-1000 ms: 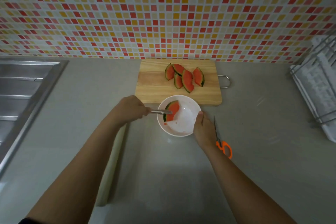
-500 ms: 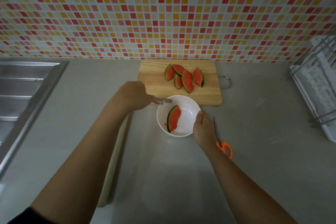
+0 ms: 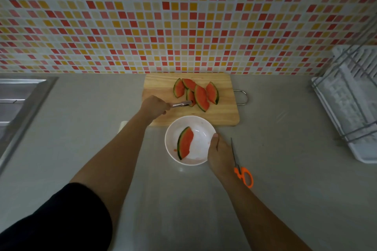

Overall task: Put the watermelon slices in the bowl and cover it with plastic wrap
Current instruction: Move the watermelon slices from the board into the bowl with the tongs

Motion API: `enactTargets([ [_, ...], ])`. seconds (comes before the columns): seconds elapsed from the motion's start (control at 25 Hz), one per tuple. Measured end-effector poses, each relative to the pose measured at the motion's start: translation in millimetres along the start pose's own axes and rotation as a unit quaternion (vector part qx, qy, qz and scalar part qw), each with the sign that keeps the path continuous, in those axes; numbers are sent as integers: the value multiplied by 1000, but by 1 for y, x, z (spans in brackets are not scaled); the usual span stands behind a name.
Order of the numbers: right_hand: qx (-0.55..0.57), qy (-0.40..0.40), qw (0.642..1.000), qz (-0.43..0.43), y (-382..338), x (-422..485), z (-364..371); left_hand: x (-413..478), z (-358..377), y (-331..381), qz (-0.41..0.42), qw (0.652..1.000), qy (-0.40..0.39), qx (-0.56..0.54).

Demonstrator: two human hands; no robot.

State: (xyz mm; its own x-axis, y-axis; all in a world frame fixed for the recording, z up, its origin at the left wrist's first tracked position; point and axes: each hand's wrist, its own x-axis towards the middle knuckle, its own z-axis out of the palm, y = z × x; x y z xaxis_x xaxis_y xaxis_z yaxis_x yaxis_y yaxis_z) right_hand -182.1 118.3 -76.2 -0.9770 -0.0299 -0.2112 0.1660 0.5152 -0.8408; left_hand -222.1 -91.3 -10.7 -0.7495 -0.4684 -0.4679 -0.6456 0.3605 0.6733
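Overhead, looking down. Mosaic tile wall (image 3: 183,16): small glossy squares, red, pink, yellow, white. Below it a matte grey countertop (image 3: 285,179), smooth. Brushed steel sink (image 3: 18,100) at far left; white plastic dish rack (image 3: 350,104) with wire rails at far right.

Wooden cutting board (image 3: 224,114), pale grain, rounded corners, wire loop handle on its right edge, set against the wall. White bowl (image 3: 173,134), round and glossy, on the counter touching or just in front of the board's near edge, pink juice smears inside.

Left hand (image 3: 155,107) over the board's left part, fingers curled round the handle of metal tongs (image 3: 182,104). Right hand (image 3: 219,153) grips the bowl's right rim, thumb on the rim.

Watermelon slices on the board (image 3: 201,96): five thin crescents, red flesh, dark green rind, overlapping in a loose fan right of the left hand. Tong tips reach the lower end of the small middle slice; clamped on it or only touching, cannot tell at this distance. One more slice in the bowl (image 3: 185,144), lying against the left wall, rind to the left, apart from both hands.

Scissors (image 3: 241,169), steel blades, orange loop handles, flat on the counter just right of the right hand.
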Motion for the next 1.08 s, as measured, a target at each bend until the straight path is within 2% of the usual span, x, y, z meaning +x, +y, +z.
enactTargets([
  [0.24, -5, -6, 1000, 0, -1, 0, -2, -18, -16, -13, -4, 997, 35, -68],
  [0.36, -3, -9, 1000, 7, 0, 0, -2, -43, -42, -21, 30, 998, -12, -62],
  [0.4, -2, -9, 1000, 9, 0, 0, -2, -55, -48, -22, 35, 998, -45, -38],
  [0.48, 5, -9, 1000, 12, 0, 0, -2, -75, -45, -23, 51, 992, -88, 78],
  [0.6, 13, -16, 1000, 14, -2, -1, -3, -83, -14, -20, 93, 957, -95, 256],
  [0.8, 19, -13, 1000, 11, -2, -1, -4, -90, -2, -4, 100, 925, -69, 360],
  [0.88, 13, -11, 1000, 9, -1, 0, -2, -98, -21, 11, 101, 931, -52, 347],
  [0.96, 5, -11, 1000, 7, 1, 1, 0, -90, -34, 27, 114, 946, 0, 304],
  [1.08, 8, -7, 1000, 1, 5, 2, 1, -53, -27, 38, 85, 982, 57, 159],
])
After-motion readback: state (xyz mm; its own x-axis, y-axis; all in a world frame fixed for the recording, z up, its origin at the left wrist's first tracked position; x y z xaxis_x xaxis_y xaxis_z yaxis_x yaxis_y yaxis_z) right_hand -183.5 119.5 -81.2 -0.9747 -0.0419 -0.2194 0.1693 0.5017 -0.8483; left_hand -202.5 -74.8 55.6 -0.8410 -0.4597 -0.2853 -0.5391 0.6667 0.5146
